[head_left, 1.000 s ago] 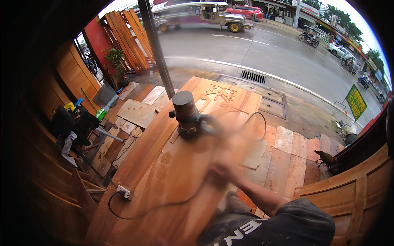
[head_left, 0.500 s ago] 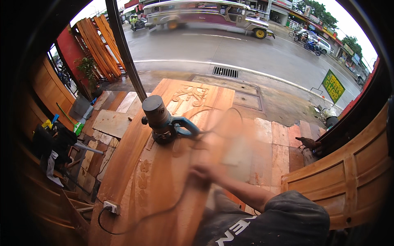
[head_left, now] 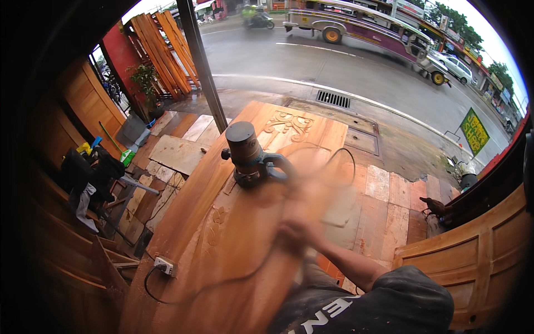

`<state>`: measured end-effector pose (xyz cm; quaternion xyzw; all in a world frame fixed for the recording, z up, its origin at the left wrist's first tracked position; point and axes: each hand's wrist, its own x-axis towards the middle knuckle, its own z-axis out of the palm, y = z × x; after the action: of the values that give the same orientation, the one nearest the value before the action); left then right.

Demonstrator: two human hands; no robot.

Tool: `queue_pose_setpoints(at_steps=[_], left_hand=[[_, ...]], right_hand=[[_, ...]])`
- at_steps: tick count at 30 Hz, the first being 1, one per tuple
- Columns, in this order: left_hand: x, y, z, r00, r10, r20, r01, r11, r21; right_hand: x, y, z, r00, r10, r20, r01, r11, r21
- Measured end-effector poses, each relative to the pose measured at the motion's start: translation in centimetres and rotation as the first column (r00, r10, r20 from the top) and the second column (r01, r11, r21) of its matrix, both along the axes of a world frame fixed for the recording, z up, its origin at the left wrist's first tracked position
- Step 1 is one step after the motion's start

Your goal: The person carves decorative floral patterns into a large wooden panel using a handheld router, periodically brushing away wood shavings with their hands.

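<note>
Fingers (head_left: 284,230) blurred, right hand (head_left: 293,232) hangs over carved panel (head_left: 189,217), forearm (head_left: 354,263) slanting.

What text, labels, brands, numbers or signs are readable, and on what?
Dark shirt: large white letters, cut off by the lower edge; wording not copied.
Green roadside sign: yellow lettering; wording not copied.
Shop signs across the road: too small to read.
Long purple-and-silver vehicle: no marking legible.
Router-like power tool: no label legible.
</note>
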<state>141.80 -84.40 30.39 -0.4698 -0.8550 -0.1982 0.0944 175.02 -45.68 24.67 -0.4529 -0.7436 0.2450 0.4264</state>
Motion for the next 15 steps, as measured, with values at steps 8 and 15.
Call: queue_pose_setpoints(at_steps=[8,15], left_hand=[[0.5,0.7,1.6,0.997,-0.029,0.073,0.028,0.999,0.018],[-0.1,0.6,0.9,0.999,-0.043,0.027,0.043,0.999,-0.007]], right_hand=[[0.1,0.1,1.3,1.0,0.01,0.019,-0.01,1.0,-0.028],[0.4,-0.7,4.1,0.998,0.024,-0.057,-0.033,0.986,-0.165]])
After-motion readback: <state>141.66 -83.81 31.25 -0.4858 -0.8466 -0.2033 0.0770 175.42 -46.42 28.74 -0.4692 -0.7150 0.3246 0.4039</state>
